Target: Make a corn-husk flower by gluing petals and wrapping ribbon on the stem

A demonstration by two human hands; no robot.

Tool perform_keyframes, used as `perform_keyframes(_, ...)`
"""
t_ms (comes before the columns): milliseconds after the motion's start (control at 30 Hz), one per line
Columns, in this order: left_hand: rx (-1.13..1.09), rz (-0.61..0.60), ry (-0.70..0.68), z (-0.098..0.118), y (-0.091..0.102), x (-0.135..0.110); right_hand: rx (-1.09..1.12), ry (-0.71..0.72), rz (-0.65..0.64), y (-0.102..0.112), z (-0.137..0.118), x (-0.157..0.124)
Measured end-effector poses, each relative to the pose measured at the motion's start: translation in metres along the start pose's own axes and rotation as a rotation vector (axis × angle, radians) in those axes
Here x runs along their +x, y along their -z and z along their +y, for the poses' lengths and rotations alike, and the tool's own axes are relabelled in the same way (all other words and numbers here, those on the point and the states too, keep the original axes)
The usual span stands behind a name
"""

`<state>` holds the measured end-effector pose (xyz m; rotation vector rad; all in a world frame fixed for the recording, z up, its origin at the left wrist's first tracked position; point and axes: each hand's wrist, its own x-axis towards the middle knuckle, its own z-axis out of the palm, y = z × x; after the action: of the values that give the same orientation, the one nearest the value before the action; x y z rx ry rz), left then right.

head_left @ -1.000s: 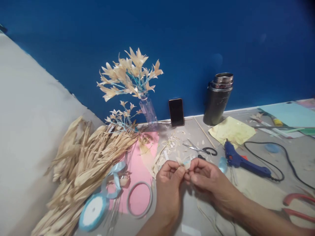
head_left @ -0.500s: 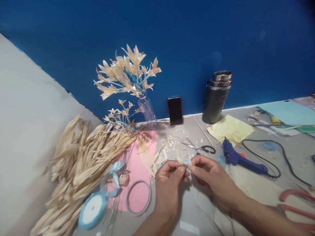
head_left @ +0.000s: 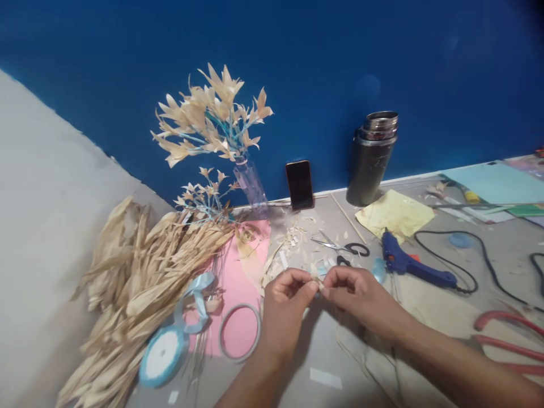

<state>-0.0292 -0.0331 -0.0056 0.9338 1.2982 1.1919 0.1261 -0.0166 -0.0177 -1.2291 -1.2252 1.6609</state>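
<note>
1. Blue wall (head_left: 297, 68) closes off the far edge of the grey tabletop (head_left: 312, 351), and a white wall (head_left: 46, 181) slants down the left.
2. Grey surface shows between the forearms and toward the near edge, with a few thin strands lying beside the right forearm.
3. On the left, the tape ring (head_left: 221, 334) sits just beside the left wrist, partly over a pink sheet (head_left: 244, 272); on the right, the glue gun (head_left: 419, 272) lies near the right hand (head_left: 361, 294).
4. Scissors (head_left: 359, 249) rest just beyond the fingertips.
5. Thumb and forefinger of the left hand (head_left: 287, 306) are pinched on a small pale piece (head_left: 315, 277); the right thumb and forefinger press together at its right side.
6. That piece is between the two sets of fingertips, mostly hidden by them.
7. Dried husks (head_left: 144, 283) heap along the left, below pale flowers (head_left: 208, 116) in a clear bottle (head_left: 253, 184).
8. Against the back wall stand a phone (head_left: 300, 185) and a dark flask (head_left: 372, 158).
</note>
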Motion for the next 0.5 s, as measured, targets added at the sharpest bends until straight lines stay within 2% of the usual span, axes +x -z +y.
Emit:
perform_keyframes(133, 0.198, 0.016, -0.079, 0.002, -0.003, -0.003, -0.023, -0.017, 0.005, -0.002, 0.003, 0.002)
perform_keyframes(267, 0.236, 0.025, -0.104, 0.002, -0.005, -0.002, -0.158, 0.012, -0.029, 0.001, -0.006, 0.000)
perform_keyframes(333, 0.211, 0.027, -0.088, 0.004, -0.003, 0.001, -0.392, 0.053, -0.076, 0.014, -0.015, -0.005)
perform_keyframes(400, 0.173, 0.044, -0.074, 0.009, -0.004, 0.006, -0.740, 0.116, -0.067, 0.035, -0.023, -0.014)
perform_keyframes(433, 0.155, 0.052, -0.071, 0.012, -0.006, 0.009, -0.923, 0.160, -0.006, 0.049, -0.024, -0.018)
perform_keyframes(500, 0.108, 0.054, -0.069, 0.018, -0.016, 0.016, -1.206, 0.182, 0.223, 0.080, -0.022, -0.026)
